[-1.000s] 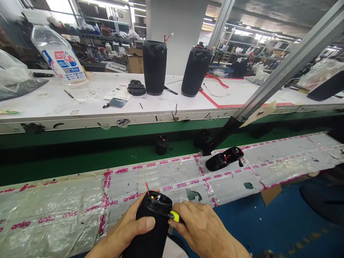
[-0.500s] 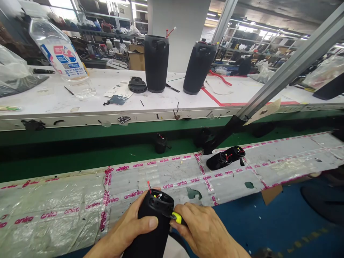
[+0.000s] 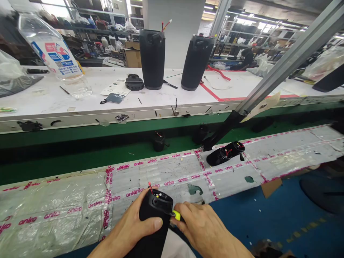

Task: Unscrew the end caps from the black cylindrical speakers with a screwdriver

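A black cloth-covered speaker body is tilted in front of me with its open end up. Inside the oval opening show small connectors, and a red wire sticks up at its far side. My left hand wraps round its side, thumb across the front. In my right hand is a tool with a yellow-and-black handle, its tip against the right side of the rim; the exact kind of tip is hard to make out.
Plastic-covered bench with pink "anko" tape lies below; two black speaker bodies rest there. On the white shelf stand two more speakers, a plastic bottle, a black end cap and tags. A slanted metal post crosses the right.
The view has shifted slightly. Both hands keep their hold on the speaker body and the tool, the tool tip staying at the rim's right side.
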The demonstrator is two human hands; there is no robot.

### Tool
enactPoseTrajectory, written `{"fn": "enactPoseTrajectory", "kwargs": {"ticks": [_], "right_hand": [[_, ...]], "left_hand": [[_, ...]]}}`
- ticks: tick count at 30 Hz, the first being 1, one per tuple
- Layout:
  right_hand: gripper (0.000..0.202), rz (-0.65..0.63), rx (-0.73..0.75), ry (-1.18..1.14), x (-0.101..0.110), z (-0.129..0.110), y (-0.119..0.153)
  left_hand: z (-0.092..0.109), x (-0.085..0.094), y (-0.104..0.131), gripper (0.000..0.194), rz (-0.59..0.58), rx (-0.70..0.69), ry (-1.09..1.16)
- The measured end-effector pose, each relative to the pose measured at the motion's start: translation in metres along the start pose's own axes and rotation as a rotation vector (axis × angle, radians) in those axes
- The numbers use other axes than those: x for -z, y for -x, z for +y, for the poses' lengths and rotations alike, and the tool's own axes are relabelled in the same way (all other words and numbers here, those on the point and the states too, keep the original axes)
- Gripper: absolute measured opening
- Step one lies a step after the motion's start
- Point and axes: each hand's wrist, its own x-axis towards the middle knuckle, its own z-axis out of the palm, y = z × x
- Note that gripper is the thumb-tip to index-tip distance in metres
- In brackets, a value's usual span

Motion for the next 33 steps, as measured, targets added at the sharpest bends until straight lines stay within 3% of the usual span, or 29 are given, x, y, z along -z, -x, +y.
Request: {"fn": "enactPoseTrajectory", "kwargs": {"ticks": [5, 8, 12, 18, 20, 21, 25, 27, 29, 31, 33], "right_hand": [[0.031, 0.186, -0.190, -0.444, 0.000, -0.001, 0.004], [0.031, 0.167, -0.338, -0.476, -0.004, -0.008, 0.008], [0.042, 0.132, -0.658, -0.568, -0.018, -0.018, 0.012], [0.063, 0.029, -0.843, -1.058, -0.037, -0.022, 0.007], [0.067, 0.035, -0.855, -1.147, -0.040, -0.023, 0.005], [0.067, 0.039, -0.851, -1.168, -0.042, -0.023, 0.004], [0.064, 0.006, -0.806, -1.146, -0.040, -0.023, 0.004], [0.057, 0.040, -0.781, -0.976, -0.035, -0.023, 0.006], [0.046, 0.137, -0.708, -0.687, -0.028, -0.023, 0.009], [0.035, 0.193, -0.551, -0.430, -0.021, -0.023, 0.010], [0.028, 0.152, -0.364, -0.293, -0.018, -0.025, 0.009]], "left_hand": [[0.001, -0.005, 0.001, 0.078, -0.001, 0.088, 0.181], [-0.001, 0.000, 0.006, 0.079, 0.065, 0.113, 0.189], [-0.006, 0.009, 0.011, 0.076, 0.113, 0.166, 0.146], [-0.022, 0.001, 0.004, 0.142, 0.187, 0.032, 0.137], [-0.025, -0.004, 0.002, 0.145, 0.173, 0.011, 0.230], [-0.025, -0.006, 0.003, 0.137, 0.137, 0.027, 0.298], [-0.016, -0.009, 0.005, 0.074, -0.013, 0.090, 0.442], [-0.012, -0.008, 0.006, 0.060, 0.015, 0.060, 0.402], [-0.012, -0.006, 0.005, 0.059, 0.092, 0.044, 0.366], [-0.013, -0.006, 0.004, 0.060, 0.167, 0.054, 0.349], [-0.014, -0.006, 0.004, 0.064, 0.211, 0.064, 0.353]]}}
